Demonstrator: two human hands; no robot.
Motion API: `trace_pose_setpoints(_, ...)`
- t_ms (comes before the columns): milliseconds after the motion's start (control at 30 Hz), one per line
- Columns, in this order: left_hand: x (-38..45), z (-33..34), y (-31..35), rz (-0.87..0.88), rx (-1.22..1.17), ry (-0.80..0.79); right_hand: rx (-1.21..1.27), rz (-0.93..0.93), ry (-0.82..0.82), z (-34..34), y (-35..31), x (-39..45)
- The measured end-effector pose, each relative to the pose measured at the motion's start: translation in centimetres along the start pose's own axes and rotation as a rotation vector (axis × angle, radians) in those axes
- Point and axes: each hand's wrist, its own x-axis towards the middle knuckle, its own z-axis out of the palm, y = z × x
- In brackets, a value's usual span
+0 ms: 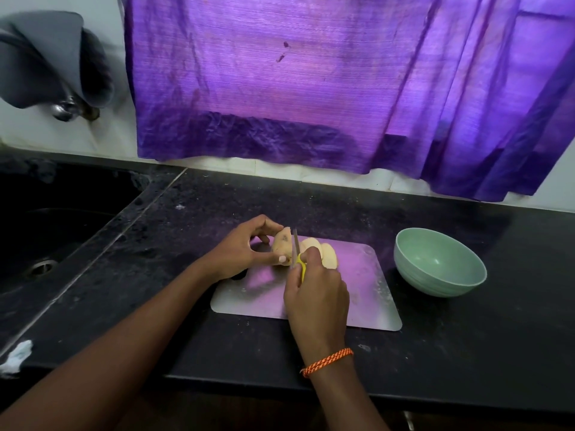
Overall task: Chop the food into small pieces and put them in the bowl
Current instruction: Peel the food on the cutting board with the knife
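Observation:
A pale potato (283, 246) lies at the far left corner of a light cutting board (367, 290). My left hand (245, 247) pinches its uncut end between thumb and fingers. My right hand (315, 293) grips a knife (296, 247) by its yellow handle, the blade standing upright in the potato. Cut slices (323, 251) lean just right of the blade. A pale green bowl (438, 262) stands to the right of the board with nothing visible inside.
The black stone counter (466, 353) carries the board and bowl. A dark sink (46, 244) with a drain lies at the left, a tap (65, 110) above it. A purple curtain (311, 88) hangs behind. White crumpled scrap (17, 356) sits at the counter's left edge.

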Motion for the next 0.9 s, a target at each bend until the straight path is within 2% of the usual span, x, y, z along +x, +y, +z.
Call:
trace_pose_setpoints(133,0.1,0.1,-0.1,0.018,0.034,0.007,0.014,-0.045,0.071,0.4,-0.1,0.0)
trace_pose_setpoints(500,0.6,0.4,-1.9,-0.056,0.267,0.003,0.051,-0.077,0.076,0.3,0.0,-0.1)
trace_pose_setpoints(900,0.3,0.6,-1.3,-0.061,0.305,0.018,-0.008,-0.085,0.032,0.3,0.2,-0.2)
